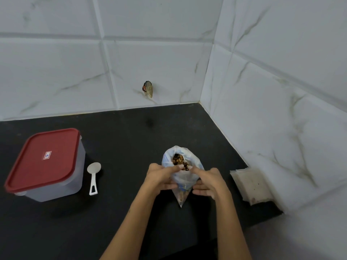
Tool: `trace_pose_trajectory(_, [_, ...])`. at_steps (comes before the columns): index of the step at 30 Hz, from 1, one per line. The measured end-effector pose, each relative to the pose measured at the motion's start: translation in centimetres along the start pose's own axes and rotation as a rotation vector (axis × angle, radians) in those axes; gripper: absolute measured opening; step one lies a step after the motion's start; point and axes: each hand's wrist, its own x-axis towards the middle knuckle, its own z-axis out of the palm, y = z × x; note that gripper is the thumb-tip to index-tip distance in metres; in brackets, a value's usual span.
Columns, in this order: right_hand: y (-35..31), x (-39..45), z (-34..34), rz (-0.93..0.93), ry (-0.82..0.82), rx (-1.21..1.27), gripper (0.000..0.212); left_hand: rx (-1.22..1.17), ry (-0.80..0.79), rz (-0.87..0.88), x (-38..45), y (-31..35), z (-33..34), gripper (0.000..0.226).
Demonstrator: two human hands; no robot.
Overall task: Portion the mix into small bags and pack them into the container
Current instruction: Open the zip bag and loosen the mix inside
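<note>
A black countertop [116,147] fills a corner formed by two walls of pale, marble-veined tiles [56,72]. Near the middle of the counter, slightly right, stands a translucent plastic bag [185,178] with its mouth open upward, showing a brown and dark mix [179,160] inside; the bag's lower corner tapers to a point toward the near edge. The left hand [161,180] grips the bag's left side, thumb curled over the rim at the opening and fingers wrapped against the plastic lower down. The right hand [208,182] holds the opposite side, one finger pinching the rim beside the left thumb, the other fingers bent along the bag's lower right.

To the right of the bag, close to the right wall, lies a flat stack of small clear plastic bags [251,184], apart from the hands. To the left of the bag, well apart from it, a white plastic spoon [93,177] lies on the counter with its bowl pointing far and its looped handle near. Just left of the spoon sits a translucent square plastic container [71,181], closed by a red lid [44,159] bearing a small label at its centre. On the far wall, above the counter, a small dark object with a red patch [148,89] clings to a tile; what it is cannot be told.
</note>
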Motion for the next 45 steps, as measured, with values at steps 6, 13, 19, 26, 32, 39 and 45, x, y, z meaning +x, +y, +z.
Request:
trace_pose_trajectory(6, [1.7, 0.6, 0.0, 0.031, -0.099, 0.327, 0.062, -0.361, -0.013, -0.131, -0.5, -0.6, 0.5, 0.049])
trace_pose_trajectory(13, [1.2, 0.2, 0.2, 0.031, -0.083, 0.650, 0.010, -0.526, -0.089, -0.279, -1.0, -0.1, 0.3, 0.020])
trace_pose_trajectory(19, [0.7, -0.4, 0.2, -0.010, -0.038, 0.564, 0.014, -0.634, -0.061, -0.269, -1.2, 0.7, 0.2, 0.016])
trace_pose_trajectory(26, [1.3, 0.2, 0.2, 0.145, -0.211, 0.910, 0.027, -0.781, -0.055, -0.249, -1.4, 0.5, -0.4, 0.035])
trace_pose_trajectory(32, [2.2, 0.7, 1.0, 0.133, -0.087, 0.694, 0.039, -0.828, 0.032, -0.297, -0.4, -1.0, 0.5, 0.062])
trace_pose_trajectory(39, [1.4, 0.8, 1.6, 0.031, 0.173, 0.130, 0.025, -0.636, 0.150, -0.160, -0.1, -1.9, 2.1, 0.040])
trace_pose_trajectory(45, [0.7, 0.0, 0.6, -0.196, 0.277, -0.036, 0.038, -0.032, 0.296, 0.231, -0.6, -2.8, 1.7, 0.049])
